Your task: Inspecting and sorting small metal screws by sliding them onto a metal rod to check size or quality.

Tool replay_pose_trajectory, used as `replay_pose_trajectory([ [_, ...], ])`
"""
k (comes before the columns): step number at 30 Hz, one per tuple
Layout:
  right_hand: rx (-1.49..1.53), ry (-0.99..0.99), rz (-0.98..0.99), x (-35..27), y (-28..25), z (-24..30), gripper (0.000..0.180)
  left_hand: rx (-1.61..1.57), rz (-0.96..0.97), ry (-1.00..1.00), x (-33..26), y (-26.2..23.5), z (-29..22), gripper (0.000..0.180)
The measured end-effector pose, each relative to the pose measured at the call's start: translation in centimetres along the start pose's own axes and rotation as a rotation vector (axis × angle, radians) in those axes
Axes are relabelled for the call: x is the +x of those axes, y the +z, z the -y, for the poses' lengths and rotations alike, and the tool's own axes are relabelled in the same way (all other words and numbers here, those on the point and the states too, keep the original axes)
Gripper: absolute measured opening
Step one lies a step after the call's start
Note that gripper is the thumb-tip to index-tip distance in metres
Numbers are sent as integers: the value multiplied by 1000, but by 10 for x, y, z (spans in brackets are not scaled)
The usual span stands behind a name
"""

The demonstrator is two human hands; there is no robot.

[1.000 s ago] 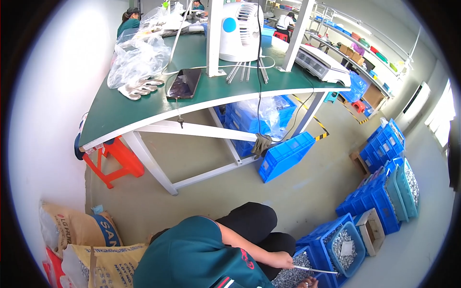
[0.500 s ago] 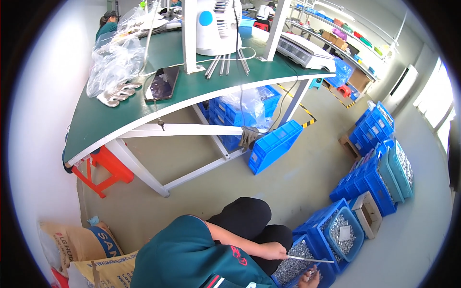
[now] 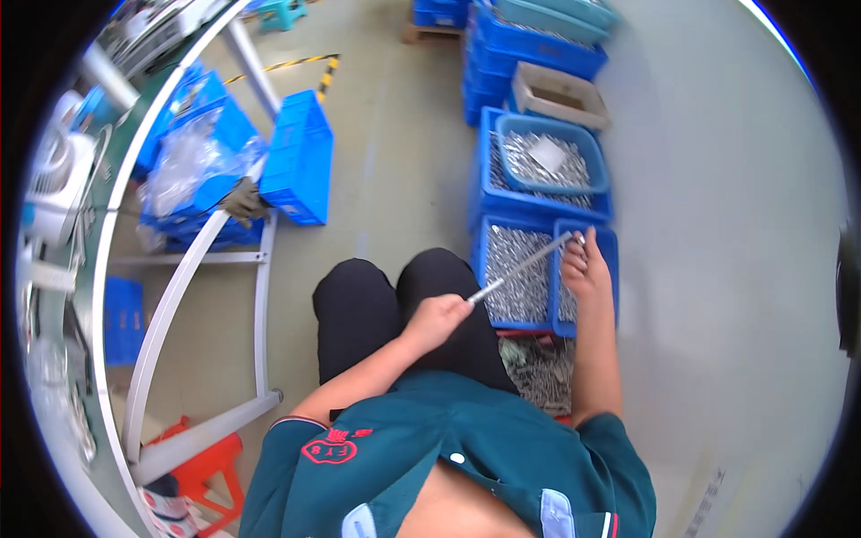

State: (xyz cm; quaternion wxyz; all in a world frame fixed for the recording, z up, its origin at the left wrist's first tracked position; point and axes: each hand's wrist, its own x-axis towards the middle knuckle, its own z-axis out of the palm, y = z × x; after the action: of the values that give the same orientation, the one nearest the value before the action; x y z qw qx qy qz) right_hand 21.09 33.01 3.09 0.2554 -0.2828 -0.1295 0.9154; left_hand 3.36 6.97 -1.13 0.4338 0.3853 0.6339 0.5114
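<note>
Thin metal rod (image 3: 535,257) is gripped near one end by the left hand (image 3: 438,323), fingers closed round it; rod is slanted up and across toward the right hand (image 3: 583,264), far tip just beside it. Right-hand fingers are curled, seemingly pinched on a small shiny piece, but blurred: neither the piece nor its contact with the tip can be confirmed. Main risk: tip wobble, since the rod is seen supported only at the left hand; a missed tip could be caused by this and a piece dropped. Below the right hand, narrow blue bin (image 3: 613,282); left of it, under the rod, wide blue bin (image 3: 516,325) filled with loose metal parts (image 3: 507,247), so a dropped piece could easily be lost or mixed in. Narrow bin could also be nudged by the right forearm, its near wall being crossed. Beyond the right hand, light-blue tray (image 3: 549,189) with loose white paper (image 3: 547,155) on its parts: paper could be knocked off if that hand is pushed forward carelessly.
</note>
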Motion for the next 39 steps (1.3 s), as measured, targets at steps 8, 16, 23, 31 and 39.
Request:
replay_pose_trajectory([
  [8,-75,-49,-32,-10,1,-2,30,116,56,-29,0,8,-14,28],
  [16,-465,-140,-102,-19,15,5,18,125,37,-53,-2,8,-10,27],
  [23,-395,7,186,-20,8,16,17,101,31,-14,-4,9,-8,27],
  [31,-306,70,164,-24,15,11,18,150,-15,65,-10,9,-11,25],
  [39,-585,-78,-90,-24,24,4,20,166,-55,102,-7,11,-11,24],
])
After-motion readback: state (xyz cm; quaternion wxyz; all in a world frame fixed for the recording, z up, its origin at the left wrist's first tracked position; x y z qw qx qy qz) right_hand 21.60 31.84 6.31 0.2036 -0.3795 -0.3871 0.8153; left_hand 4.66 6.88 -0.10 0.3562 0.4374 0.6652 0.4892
